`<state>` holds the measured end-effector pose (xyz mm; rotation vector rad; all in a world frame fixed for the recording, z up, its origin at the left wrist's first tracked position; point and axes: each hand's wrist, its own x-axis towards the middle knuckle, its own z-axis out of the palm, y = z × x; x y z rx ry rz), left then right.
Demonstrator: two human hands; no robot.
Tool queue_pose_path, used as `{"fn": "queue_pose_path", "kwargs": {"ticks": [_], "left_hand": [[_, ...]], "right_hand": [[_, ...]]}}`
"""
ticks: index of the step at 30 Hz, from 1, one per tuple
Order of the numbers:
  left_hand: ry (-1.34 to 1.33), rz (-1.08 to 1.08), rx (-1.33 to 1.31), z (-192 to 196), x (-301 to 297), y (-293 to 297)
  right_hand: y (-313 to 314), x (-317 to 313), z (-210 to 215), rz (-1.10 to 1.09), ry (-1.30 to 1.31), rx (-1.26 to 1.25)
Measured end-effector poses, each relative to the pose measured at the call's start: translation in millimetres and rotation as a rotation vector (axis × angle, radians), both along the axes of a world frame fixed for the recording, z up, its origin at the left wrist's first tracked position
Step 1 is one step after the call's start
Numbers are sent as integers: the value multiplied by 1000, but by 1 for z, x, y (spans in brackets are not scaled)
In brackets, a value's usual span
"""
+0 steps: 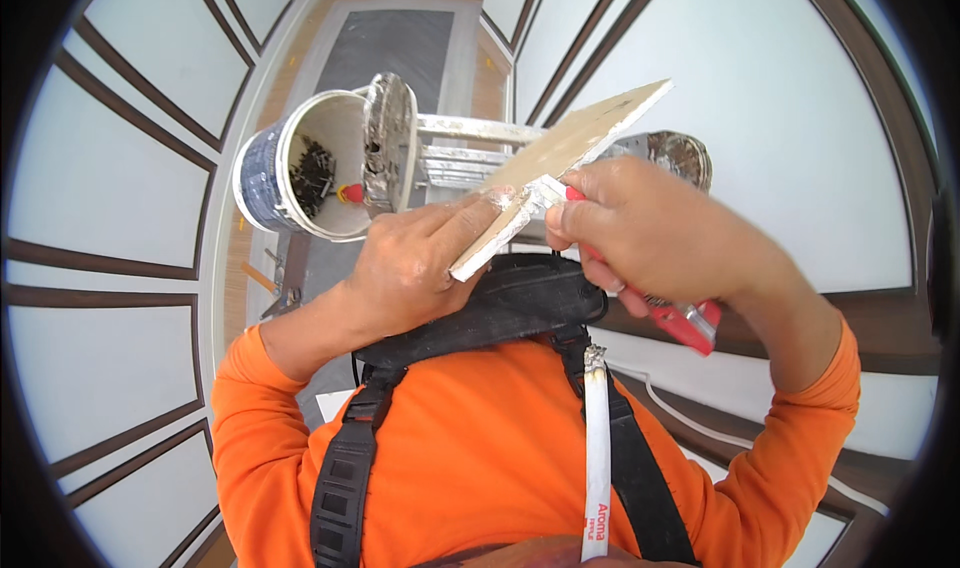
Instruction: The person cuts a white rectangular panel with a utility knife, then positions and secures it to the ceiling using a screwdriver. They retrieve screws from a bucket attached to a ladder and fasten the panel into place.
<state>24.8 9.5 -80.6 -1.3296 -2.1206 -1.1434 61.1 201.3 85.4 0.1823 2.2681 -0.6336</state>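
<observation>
The board (560,158), a flat pale tan offcut with a chalky white, ragged edge, slants from centre frame up toward one o'clock. The left hand (415,258) is closed round its lower end, thumb pressed along the face. At three o'clock of that, the right hand (650,233) is fisted on a red-handled knife (680,318), whose blade seems to touch the board's edge; a bucket (300,168) sits at ten o'clock.

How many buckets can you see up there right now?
1. The white bucket sits on the ladder top, up-left of the left hand, open and holding dark screws. Others may be hidden behind the hands.
</observation>
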Motion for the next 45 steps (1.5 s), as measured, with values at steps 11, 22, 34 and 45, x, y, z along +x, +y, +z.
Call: {"fn": "queue_pose_path", "kwargs": {"ticks": [11,22,34,45], "left_hand": [[-33,34,-22,-5,1,-8],[-83,30,-37,-7,5,-8],[-47,5,-73,-5,6,-10],[-83,-1,-64,-6,5,-12]], "right_hand": [[25,23,-5,691,844,435],[-12,35,-7,757,607,762],[-13,36,-30,770,826,920],[15,-20,-8,586,878,237]]}}
